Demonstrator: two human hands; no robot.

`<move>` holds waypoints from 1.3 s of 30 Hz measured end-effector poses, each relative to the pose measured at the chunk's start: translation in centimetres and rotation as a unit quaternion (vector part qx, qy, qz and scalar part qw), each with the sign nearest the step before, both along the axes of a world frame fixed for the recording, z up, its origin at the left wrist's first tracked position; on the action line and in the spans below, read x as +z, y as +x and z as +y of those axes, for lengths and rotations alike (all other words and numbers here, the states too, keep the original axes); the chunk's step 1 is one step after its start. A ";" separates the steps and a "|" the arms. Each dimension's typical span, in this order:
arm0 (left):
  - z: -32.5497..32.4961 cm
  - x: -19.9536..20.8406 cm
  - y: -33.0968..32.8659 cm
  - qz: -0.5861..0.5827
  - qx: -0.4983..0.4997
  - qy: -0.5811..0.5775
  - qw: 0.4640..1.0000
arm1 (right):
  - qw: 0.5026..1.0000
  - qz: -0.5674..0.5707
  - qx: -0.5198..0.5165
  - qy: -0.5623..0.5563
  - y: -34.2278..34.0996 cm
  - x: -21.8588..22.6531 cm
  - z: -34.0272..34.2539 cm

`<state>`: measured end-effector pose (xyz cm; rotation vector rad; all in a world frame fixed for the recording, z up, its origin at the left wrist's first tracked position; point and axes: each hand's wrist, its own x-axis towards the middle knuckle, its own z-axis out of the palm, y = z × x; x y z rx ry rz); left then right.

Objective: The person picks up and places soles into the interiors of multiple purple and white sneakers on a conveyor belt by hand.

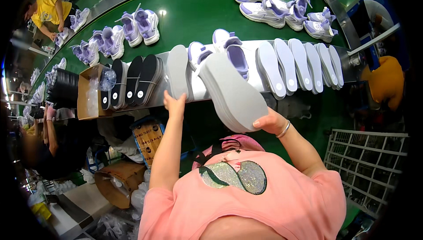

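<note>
We're gripping a thick stack of grey insoles [231, 92] with our right hand [269, 122], fingers closed around its near end, holding it up over the metal counter [264, 83]. Our left hand [175, 103] is touching another grey stack [177, 72] standing on the counter, fingers partly open against it. These look light and bendy, probably wanting to slide apart, so we're pinching across the edges. Further out, purple sneakers [141, 26] are sitting on the green belt [198, 6].
</note>
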<state>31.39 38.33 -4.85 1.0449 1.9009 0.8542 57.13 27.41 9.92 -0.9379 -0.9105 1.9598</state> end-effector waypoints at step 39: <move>6.9 -3.6 -3.7 -0.015 -0.151 0.057 0.987 | 0.918 -0.252 -0.292 -0.091 12.4 -0.2 7.9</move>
